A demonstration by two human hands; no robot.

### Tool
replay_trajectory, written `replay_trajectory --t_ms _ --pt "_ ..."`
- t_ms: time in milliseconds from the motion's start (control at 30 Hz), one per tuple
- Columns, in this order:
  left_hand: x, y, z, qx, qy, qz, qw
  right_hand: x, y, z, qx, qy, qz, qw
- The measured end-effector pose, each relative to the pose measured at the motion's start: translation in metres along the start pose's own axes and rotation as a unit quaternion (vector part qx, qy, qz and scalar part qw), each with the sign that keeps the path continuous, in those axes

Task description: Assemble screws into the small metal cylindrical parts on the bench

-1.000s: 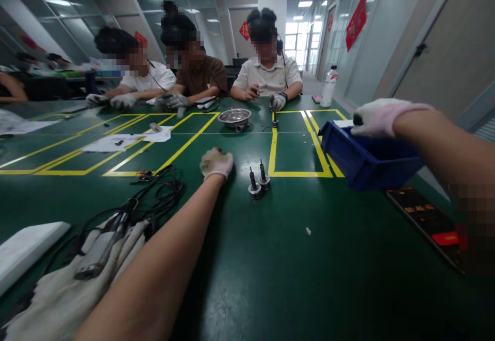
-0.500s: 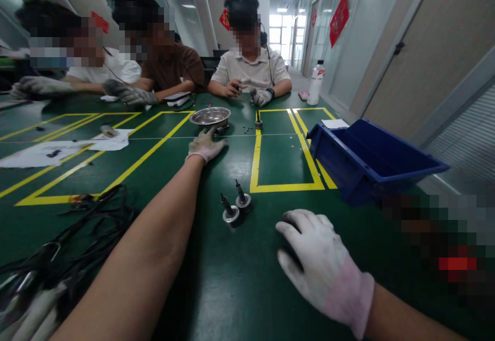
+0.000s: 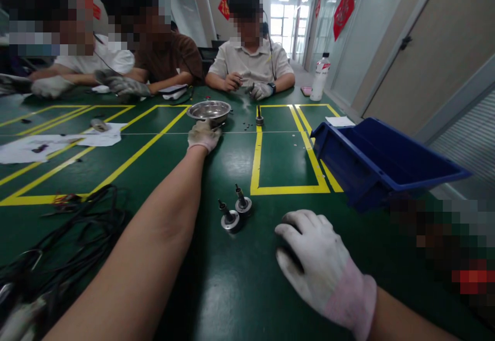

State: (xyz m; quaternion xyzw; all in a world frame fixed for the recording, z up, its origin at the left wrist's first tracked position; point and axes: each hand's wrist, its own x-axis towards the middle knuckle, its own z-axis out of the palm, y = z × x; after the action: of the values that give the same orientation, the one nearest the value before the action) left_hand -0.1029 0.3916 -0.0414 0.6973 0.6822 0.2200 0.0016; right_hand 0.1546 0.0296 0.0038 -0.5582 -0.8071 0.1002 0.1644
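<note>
My left hand (image 3: 204,136), in a whitish glove, is stretched far across the green table. Its fingers are curled in at the near side of a round metal bowl (image 3: 209,110), and what they grip is hidden. A small dark piece shows beside the fingers, near the bowl's base. My right hand (image 3: 315,263), in a white glove with a pink cuff, rests on the tabletop, thumb and fingers apart, holding nothing. Between my arms stand two metal parts with round bases and upright dark shafts, the nearer one (image 3: 230,220) and the farther one (image 3: 243,205).
A blue plastic bin (image 3: 348,168) sits at the right. Black cables (image 3: 88,233) lie at the left, with white paper (image 3: 38,148) beyond. Another shafted part (image 3: 259,118) stands on yellow tape. Three people sit across the table, near a bottle (image 3: 319,78).
My left hand's fingers, spread out before, have drawn in against the near side of the bowl. My right hand stays in place. The view has tilted slightly down.
</note>
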Motion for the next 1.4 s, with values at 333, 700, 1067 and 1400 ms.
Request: replay_trajectory --t_ms 333,700,1067,1400 --pt "-0.064 -0.003 -0.017 -0.048 0.065 -0.046 0.996 -0.007 0.001 0.002 -0.033 0.023 -0.027 0.999" --pt "-0.211 0.007 -0.070 -0.074 0.064 0.043 0.994 -0.026 -0.007 0.008 -0.080 0.049 -0.017 0.995" --pt "-0.295 0.049 -0.088 -0.434 0.060 -0.084 0.895 0.049 -0.026 0.032 0.041 0.061 0.035 0.997" --pt "-0.296 0.071 -0.097 -0.432 -0.071 0.067 0.897 0.050 -0.028 0.038 -0.021 0.057 0.004 0.998"
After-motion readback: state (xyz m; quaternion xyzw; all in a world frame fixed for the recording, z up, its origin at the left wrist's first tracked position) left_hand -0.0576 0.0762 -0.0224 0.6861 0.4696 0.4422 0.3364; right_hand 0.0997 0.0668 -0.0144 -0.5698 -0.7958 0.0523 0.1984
